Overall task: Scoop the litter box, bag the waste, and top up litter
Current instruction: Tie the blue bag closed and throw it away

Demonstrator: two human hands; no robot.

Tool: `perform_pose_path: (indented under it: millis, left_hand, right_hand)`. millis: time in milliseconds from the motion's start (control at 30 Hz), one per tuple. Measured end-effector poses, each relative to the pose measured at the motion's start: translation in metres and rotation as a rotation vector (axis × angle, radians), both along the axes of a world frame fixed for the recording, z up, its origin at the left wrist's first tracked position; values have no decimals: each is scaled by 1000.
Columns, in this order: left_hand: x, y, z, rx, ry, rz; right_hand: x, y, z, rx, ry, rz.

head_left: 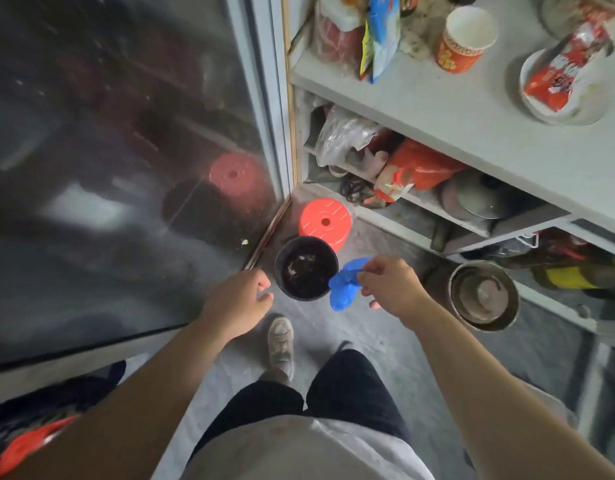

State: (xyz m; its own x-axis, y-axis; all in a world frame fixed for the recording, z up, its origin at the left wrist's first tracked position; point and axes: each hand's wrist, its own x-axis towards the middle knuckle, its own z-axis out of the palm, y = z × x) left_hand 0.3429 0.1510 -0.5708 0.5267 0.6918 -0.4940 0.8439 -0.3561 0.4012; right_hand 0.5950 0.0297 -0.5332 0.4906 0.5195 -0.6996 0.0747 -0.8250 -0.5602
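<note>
Glass door (pixel 126 133): we see it filling the view from nine to twelve o'clock, dark, with a dim reflection of the red stool in it.
Shelving (pixel 472 112): grey, from twelve to three o'clock; we count a paper cup (pixel 467 38) and snack packets on its top board, bags and a pot lid lower down.
Floor (pixel 368 323): grey concrete at centre; one grey shoe (pixel 281 344) stands at six o'clock of the bin.
Metal pot (pixel 483 295): on the floor at three o'clock of the bin, well apart from it.
Red stool (pixel 325 223): round, at twelve o'clock of the bin, just behind it.
Black bin (pixel 306 268): round, open, with pale scraps in its dark bottom; it sits on the floor at the door's corner.
Left hand (pixel 238 303): we see it at nine o'clock of the bin, fingers loosely curled, holding nothing.
Right hand (pixel 389 287): at three o'clock of the bin, thumb and forefinger pinching the blue bag.
Blue bag (pixel 344 284): crumpled thin plastic, hanging from that pinch over the bin's right rim.
</note>
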Motion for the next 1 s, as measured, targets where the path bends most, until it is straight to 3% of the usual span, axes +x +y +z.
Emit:
perform_pose_path:
  millis: [600,867,1000]
  left_hand:
    - [18,50,-88,-100,155,-76]
    - [25,74,-141,-154,183,-130]
    - [32,84,-183,-190,194,-161]
  right_hand:
    - [-4,58,-125,-134,145,-37]
    - [-22,87,-188,-167,199,-181]
    - [-32,103,-246,-189,237,-280]
